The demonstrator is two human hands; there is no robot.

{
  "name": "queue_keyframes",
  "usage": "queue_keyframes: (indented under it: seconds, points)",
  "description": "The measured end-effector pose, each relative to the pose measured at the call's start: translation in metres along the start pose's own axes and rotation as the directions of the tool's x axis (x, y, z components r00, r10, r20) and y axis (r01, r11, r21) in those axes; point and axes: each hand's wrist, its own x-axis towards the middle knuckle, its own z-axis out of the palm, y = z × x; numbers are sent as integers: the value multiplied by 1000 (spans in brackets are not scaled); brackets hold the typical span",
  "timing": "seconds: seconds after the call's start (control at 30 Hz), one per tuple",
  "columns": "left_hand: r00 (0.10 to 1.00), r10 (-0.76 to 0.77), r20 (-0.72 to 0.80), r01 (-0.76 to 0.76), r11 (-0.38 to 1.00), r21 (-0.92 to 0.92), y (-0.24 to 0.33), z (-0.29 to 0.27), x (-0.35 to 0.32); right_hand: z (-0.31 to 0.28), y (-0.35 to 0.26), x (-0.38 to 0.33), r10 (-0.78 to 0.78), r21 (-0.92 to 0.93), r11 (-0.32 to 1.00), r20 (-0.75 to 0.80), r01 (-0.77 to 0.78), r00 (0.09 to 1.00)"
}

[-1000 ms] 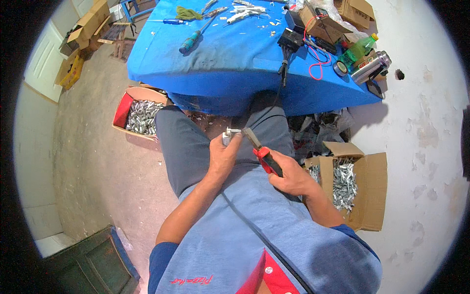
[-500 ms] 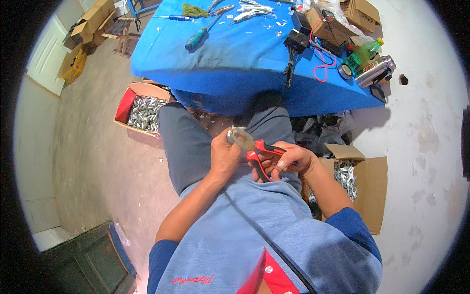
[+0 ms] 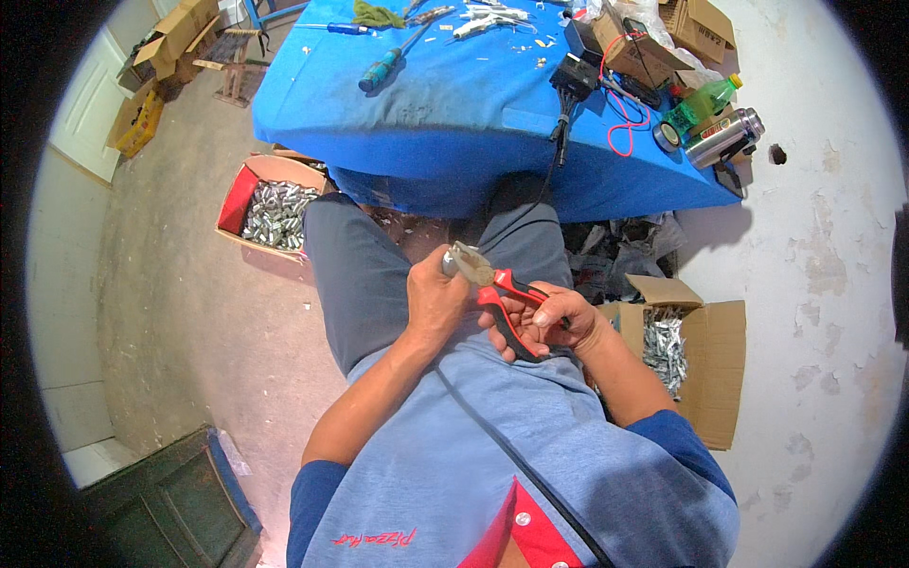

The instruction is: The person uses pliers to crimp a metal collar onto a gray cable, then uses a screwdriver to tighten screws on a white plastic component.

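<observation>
My left hand [image 3: 436, 297] is closed around a small silvery metal piece [image 3: 449, 262], whose end shows above the fist. Most of that piece is hidden by the fingers. Combination pliers [image 3: 511, 328] with red and black handles rest in my right hand [image 3: 561, 320], palm partly turned up and fingers about the grips. The pliers' jaws [image 3: 472, 265] point up and left and lie against or just beside the metal piece; whether they touch it I cannot tell. Both hands are above my lap, in front of the blue-covered table.
On the blue-covered table [image 3: 407, 123] lie a teal screwdriver [image 3: 381, 71], white tools, cables, a green bottle [image 3: 705, 101] and a steel flask [image 3: 727, 137]. Boxes of metal parts stand left [image 3: 233, 201] and right [image 3: 717, 374]. A black cable [image 3: 483, 426] runs down my shirt.
The right hand's fingers have loosened and spread along the pliers, and the lower handle has shifted slightly down and right. The jaws have turned a little beside the metal piece.
</observation>
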Motion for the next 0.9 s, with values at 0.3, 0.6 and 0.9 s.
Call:
queue_keyframes:
  seconds: [0.3, 0.6, 0.9]
  points:
    - [1000, 22, -11, -22, 1000, -22, 5, 2, 0, 4, 12, 3, -59, 72, 996, -5, 59, 998]
    - [1000, 28, -9, -27, 999, 32, 20, 2, -3, 10, 4, -7, 29, -210, 975, -189, -69, 982]
    - [996, 22, -91, -16, 997, 72, 20, -13, -4, 10, -43, -37, -579, -775, 632, -458, 16, 675]
